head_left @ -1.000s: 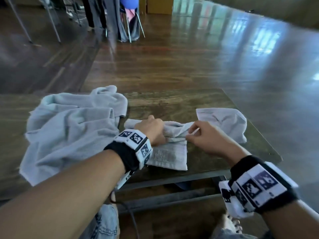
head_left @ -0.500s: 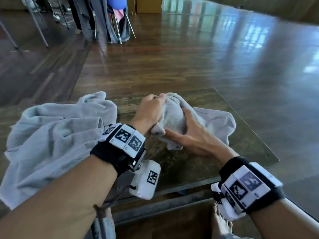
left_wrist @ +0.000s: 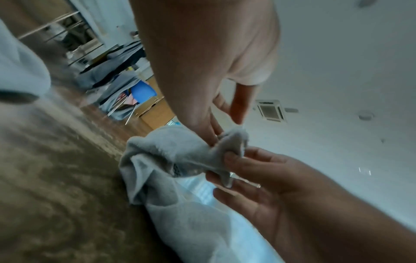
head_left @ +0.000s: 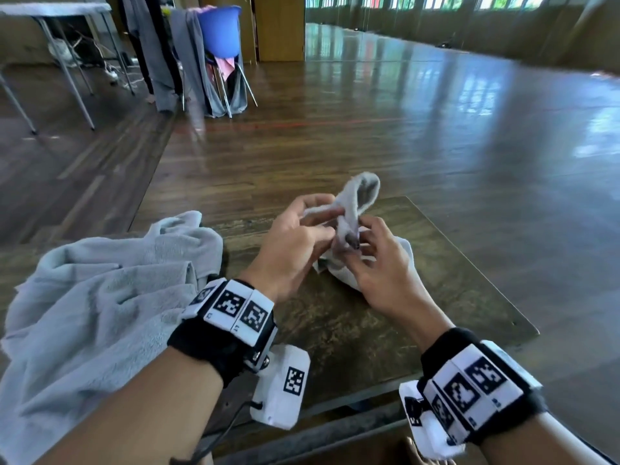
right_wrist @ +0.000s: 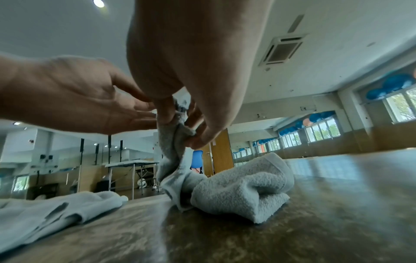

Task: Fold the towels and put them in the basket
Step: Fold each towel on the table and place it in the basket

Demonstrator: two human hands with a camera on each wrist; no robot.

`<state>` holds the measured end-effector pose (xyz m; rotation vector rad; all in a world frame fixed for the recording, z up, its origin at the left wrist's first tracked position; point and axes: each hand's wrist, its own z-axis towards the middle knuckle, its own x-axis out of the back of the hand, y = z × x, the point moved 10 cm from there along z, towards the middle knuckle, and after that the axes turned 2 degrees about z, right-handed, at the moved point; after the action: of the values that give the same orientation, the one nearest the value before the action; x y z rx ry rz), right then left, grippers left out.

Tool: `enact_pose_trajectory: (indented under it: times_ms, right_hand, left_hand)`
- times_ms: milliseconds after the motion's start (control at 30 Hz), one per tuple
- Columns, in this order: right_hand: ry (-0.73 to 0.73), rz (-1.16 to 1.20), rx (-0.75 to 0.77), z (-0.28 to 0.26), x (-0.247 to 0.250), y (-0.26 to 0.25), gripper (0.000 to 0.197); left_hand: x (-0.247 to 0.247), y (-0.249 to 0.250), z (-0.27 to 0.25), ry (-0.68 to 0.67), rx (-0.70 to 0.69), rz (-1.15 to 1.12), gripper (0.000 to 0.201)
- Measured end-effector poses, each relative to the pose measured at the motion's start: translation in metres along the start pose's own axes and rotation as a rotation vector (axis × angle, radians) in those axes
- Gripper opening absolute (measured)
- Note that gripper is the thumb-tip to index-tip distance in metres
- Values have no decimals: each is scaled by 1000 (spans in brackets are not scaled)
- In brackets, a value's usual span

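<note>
Both hands meet above the far middle of the table [head_left: 385,333]. The right hand [head_left: 385,273] pinches a raised corner of the small towel [head_left: 360,196] between thumb and fingertips [right_wrist: 198,140], clearest in the right wrist view. The left hand [head_left: 295,243] sits just beside it with fingers fairly straight, their tips touching the same bunched corner [left_wrist: 231,140]; whether they actually grip the cloth cannot be told.

From the pinch a loop of the small towel stands up over the hands, and the rest hangs down to a loose, rumpled roll resting on the tabletop below and slightly to the right [right_wrist: 243,186]. Each wrist carries a black band with white square-patterned markers [head_left: 235,307].

To the left, apart from the small towel, a large pale towel [head_left: 100,307] lies crumpled on the table, spilling over the near edge.

Beyond lies glossy wooden floor [head_left: 402,112], with a blue tub [head_left: 219,31] on a metal-legged chair draped with grey cloth.
</note>
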<state>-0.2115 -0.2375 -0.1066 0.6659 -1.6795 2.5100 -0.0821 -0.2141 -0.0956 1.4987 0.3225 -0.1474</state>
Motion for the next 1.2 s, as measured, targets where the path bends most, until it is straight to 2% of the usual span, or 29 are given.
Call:
enact_pose_trajectory:
  times_ms: [100,233,333,400,500,600,667,733,800,833,900,967,1067,1133,1200]
  right_hand:
    - [22,-4,-20,7,8,6,31]
    - [-65,-36,-3,7,4,3,31]
    - [-139,-36,-25,2,-1,2,35]
    - [-140,8,-93,1,0,6,33]
    - [-104,99,-187,1,2,9,23]
    - [-94,125,-204,-1,2,5,8]
    - [-104,130,-211,-2,1,3,10]
    - [-104,177,-225,-2,3,1,17]
    - [-97,213,-226,-3,7,-3,23]
    - [-86,206,-216,-4,11,-5,23]
    - [-47,189,-194,-5,22,-7,22]
    - [4,166,-181,-5,35,-5,30]
    - [88,-18,-126,-7,51,-6,38]
    - [157,-99,-90,-9,58,-8,34]
    - [202,-120,-58,-10,58,-11,28]
  left_hand:
    - [4,-1,-2,16,-18,198,35]
    - [17,-2,-1,131,-14,347,37]
    - [25,-2,-1,187,-15,449,15]
    - [31,-1,0,214,-10,513,9]
    - [24,-2,-3,157,-7,525,7]
    - [15,-6,-9,72,40,384,13]
    - [7,-8,-14,-21,61,318,25]
    - [5,-3,-18,-89,32,433,38]
    - [9,4,-21,-94,-5,526,38]
    - [15,9,-21,-56,-35,536,31]
    - [36,23,-20,106,-111,521,15]
    - [63,35,-22,304,-168,471,14]
    - [97,45,-29,527,-208,427,12]
    - [109,45,-32,596,-194,442,11]
    - [113,40,-32,604,-156,483,12]
